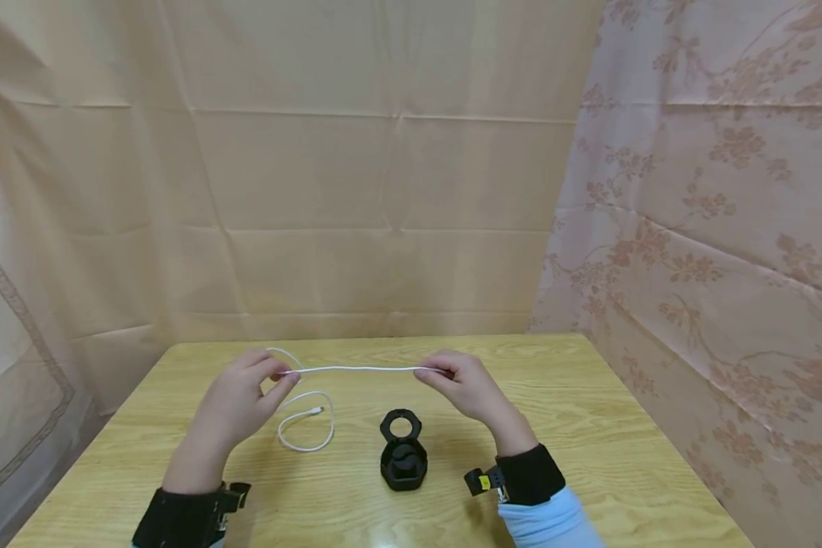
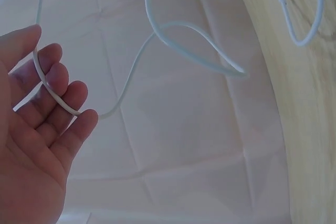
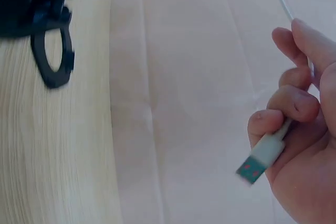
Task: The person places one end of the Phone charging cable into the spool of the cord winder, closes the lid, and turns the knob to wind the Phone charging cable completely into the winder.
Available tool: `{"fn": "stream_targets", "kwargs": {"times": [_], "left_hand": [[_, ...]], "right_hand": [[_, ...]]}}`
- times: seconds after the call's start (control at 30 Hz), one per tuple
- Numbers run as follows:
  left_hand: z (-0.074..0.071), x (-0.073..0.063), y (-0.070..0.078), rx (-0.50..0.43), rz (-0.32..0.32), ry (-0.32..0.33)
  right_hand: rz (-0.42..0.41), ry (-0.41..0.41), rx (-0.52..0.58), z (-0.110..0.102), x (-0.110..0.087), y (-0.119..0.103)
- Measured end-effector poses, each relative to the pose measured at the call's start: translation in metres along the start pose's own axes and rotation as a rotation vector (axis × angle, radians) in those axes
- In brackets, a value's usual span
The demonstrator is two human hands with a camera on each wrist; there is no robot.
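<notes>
A white USB cable is stretched level between both hands above the table. My left hand pinches it between thumb and forefinger, and in the left wrist view the cable runs on across the curled fingers. From there its slack drops to a loop on the table, ending in a small plug. My right hand pinches the other end of the stretch. In the right wrist view the USB-A plug, green inside, sticks out below the right hand's curled fingers.
A black octagonal case stands on the wooden table between the forearms, its ring-shaped lid swung open toward the back. Beige cloth hangs behind the table, and flowered cloth hangs at the right.
</notes>
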State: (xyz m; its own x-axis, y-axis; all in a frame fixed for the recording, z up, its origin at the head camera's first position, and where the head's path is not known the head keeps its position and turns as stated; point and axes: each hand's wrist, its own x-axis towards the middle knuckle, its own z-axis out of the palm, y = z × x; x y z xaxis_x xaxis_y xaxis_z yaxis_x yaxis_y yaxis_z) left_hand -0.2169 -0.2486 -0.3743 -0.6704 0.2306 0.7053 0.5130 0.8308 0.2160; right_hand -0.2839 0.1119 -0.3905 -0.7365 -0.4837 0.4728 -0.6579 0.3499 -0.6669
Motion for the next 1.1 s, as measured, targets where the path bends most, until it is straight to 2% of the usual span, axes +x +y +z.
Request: {"fn": "stream_targets", "kwargs": {"times": [0.13, 0.27, 0.43, 0.63, 0.77, 0.93, 1.1], "left_hand": [[0.003, 0.001, -0.002, 0.001, 0.014, -0.037], [0.007, 0.001, -0.003, -0.002, 0.024, -0.109], [0.01, 0.0, -0.005, -0.019, -0.028, -0.182], [0.014, 0.001, -0.013, -0.043, -0.117, -0.267], [0.017, 0.001, -0.018, -0.06, -0.127, -0.318], [0.014, -0.002, -0.028, -0.092, -0.128, -0.336], [0.004, -0.009, -0.042, -0.057, -0.196, -0.344]], "right_hand": [[-0.013, -0.019, -0.043, -0.013, -0.007, 0.004], [-0.007, -0.028, -0.099, -0.024, -0.013, 0.007], [0.01, 0.001, -0.174, -0.038, -0.019, 0.013], [0.011, 0.063, -0.245, -0.059, -0.031, 0.024], [0.039, 0.113, -0.269, -0.071, -0.038, 0.029], [0.099, 0.204, -0.311, -0.085, -0.043, 0.036], [0.156, 0.329, -0.374, -0.098, -0.048, 0.043]]}}
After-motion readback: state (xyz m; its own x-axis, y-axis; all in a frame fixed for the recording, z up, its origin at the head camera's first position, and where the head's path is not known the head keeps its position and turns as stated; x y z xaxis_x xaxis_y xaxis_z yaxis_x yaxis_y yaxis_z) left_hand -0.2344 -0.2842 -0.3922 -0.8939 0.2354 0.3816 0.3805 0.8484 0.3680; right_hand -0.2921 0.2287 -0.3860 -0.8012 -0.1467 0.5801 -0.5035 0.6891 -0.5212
